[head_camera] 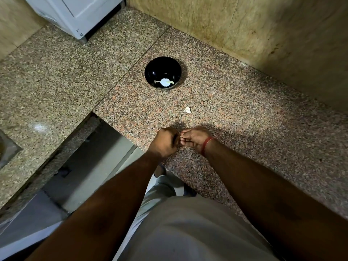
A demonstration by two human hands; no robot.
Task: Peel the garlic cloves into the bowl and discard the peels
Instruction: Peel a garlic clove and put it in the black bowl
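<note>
Granite counter (pixel 235 102) beneath both curled, touching hands (pixel 179 141)

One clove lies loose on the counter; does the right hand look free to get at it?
Probably not yet: the right hand is busy pinching something against the left hand. The path to the clove is bare.

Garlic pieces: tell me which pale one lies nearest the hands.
The lone pale piece on the bare granite counter, just beyond the hands. The other pale pieces lie farther away inside the black bowl.
</note>
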